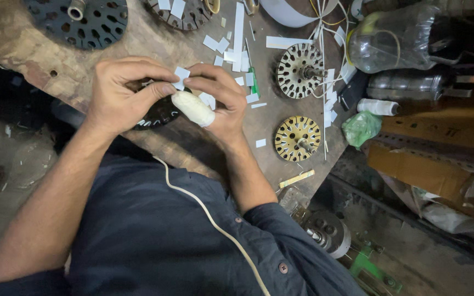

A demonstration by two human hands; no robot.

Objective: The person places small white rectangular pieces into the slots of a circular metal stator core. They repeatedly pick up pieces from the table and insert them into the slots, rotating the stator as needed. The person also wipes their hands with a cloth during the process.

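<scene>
While both hands pinch it, the left hand (119, 96) and right hand (220, 96) share a light, flimsy paper slip (181, 74), best gripped at its edges.

White paper slip (181, 73), white-bandaged thumb (193, 108), 2 brass-coloured slotted cores (297, 138).

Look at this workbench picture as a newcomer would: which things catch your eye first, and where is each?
At centre, the left hand and right hand pinch a small white paper slip together above a dark round stator, and one right finger wears a thick white bandage. Right of them, two pale slotted motor cores sit on the worn wooden bench amid scattered white paper strips.
</scene>
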